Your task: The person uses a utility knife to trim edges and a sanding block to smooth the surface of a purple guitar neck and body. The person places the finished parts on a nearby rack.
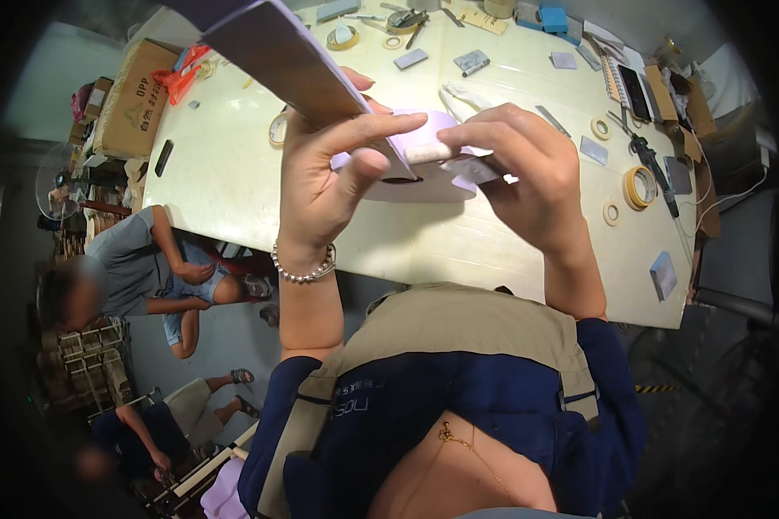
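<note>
My left hand (316,177), with a beaded bracelet at its wrist, grips a long lilac panel (273,48) held tilted over the table. The panel's shaded face looks grey-brown, and a curved lilac part (420,130) shows behind its lower end. Close to that end, my right hand (532,164) is closed in a pinch on a small folded grey-and-white piece (476,170). A white wrapping (428,153), seemingly around a fingertip of my right hand, meets the panel's edge. My fingers partly hide the contact.
On the pale table (225,186) lie tape rolls (639,188), a black-handled tool (653,169), small grey blocks (593,150) and a phone (634,93). A cardboard box (134,104) stands at the left. Two other people sit beyond the table's left side, one in grey (130,264).
</note>
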